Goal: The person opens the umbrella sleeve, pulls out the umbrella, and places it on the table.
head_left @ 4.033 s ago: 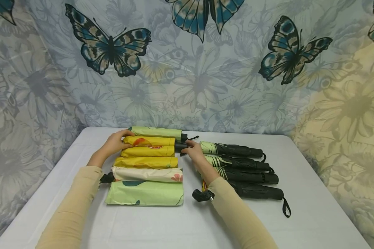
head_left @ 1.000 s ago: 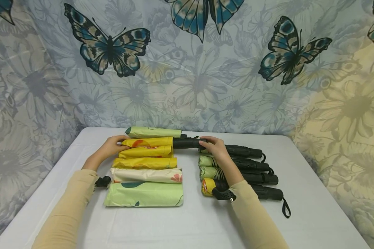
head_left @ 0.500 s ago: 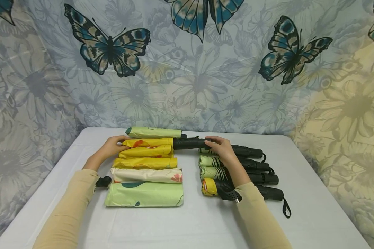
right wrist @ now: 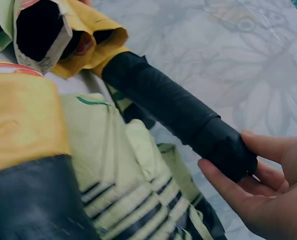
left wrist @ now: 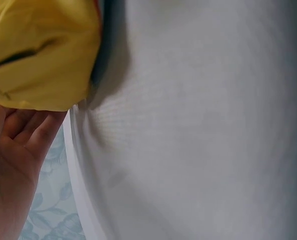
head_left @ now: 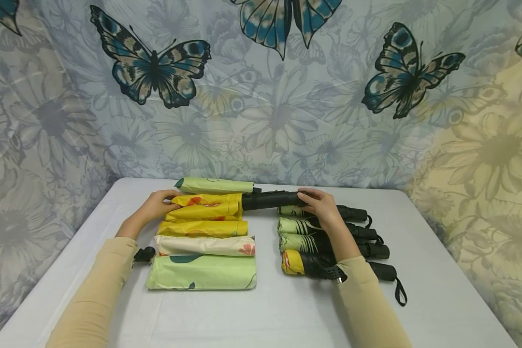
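My left hand grips the closed left end of a yellow umbrella cover; in the left wrist view, its fingers reach under the yellow fabric. From the cover's right mouth sticks a folded black umbrella. My right hand pinches that umbrella's handle end between thumb and fingers, as the right wrist view shows at the dark handle. The umbrella's left part is hidden inside the cover. Below lies another yellow cover, flat and touching the held one.
A green covered umbrella lies behind. In front are a third yellow cover, a cream cover and a green cover. Several bare folded umbrellas are lined up at right, under my right forearm. A patterned cloth hangs behind the table.
My right hand has moved right, drawing the black umbrella farther out of the yellow cover. My left hand has stayed at the cover's end, shifting only slightly left since the oldest frame.
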A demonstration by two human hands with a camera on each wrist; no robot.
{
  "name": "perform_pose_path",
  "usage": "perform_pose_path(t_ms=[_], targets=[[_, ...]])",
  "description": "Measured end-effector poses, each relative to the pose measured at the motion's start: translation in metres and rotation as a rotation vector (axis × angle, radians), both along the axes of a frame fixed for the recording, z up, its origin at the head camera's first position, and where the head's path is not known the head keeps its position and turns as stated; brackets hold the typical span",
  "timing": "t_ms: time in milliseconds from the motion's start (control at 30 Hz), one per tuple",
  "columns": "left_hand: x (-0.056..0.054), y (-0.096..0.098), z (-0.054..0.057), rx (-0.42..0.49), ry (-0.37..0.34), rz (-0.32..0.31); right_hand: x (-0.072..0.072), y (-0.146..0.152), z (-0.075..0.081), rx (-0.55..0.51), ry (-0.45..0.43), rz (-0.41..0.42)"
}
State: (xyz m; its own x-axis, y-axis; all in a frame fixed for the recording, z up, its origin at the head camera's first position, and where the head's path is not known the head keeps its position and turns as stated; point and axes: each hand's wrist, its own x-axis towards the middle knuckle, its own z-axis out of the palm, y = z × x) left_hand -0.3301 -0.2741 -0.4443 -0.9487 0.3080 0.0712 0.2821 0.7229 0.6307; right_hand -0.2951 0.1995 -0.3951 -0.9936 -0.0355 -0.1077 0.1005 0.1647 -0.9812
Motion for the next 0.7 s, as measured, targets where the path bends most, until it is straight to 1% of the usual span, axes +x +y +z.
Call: perform_pose_path(t_ms=[100,300,567,700], targets=[[0.0,0.0,0.0,0.003,0.001,0.001,0.001,0.006,0.002,0.01,0.02,-0.009],[0.0,0.0,0.0,-0.004,-0.001,0.008,0.001,0.017,0.007,0.03,0.024,-0.038],[-0.002,-0.001,-0.001,-0.002,-0.01,0.005,0.003,0.027,0.014,-0.003,0.022,-0.083],[-0.003,-0.001,-0.001,-0.002,-0.022,0.008,0.003,0.032,0.02,-0.051,0.039,-0.114]])
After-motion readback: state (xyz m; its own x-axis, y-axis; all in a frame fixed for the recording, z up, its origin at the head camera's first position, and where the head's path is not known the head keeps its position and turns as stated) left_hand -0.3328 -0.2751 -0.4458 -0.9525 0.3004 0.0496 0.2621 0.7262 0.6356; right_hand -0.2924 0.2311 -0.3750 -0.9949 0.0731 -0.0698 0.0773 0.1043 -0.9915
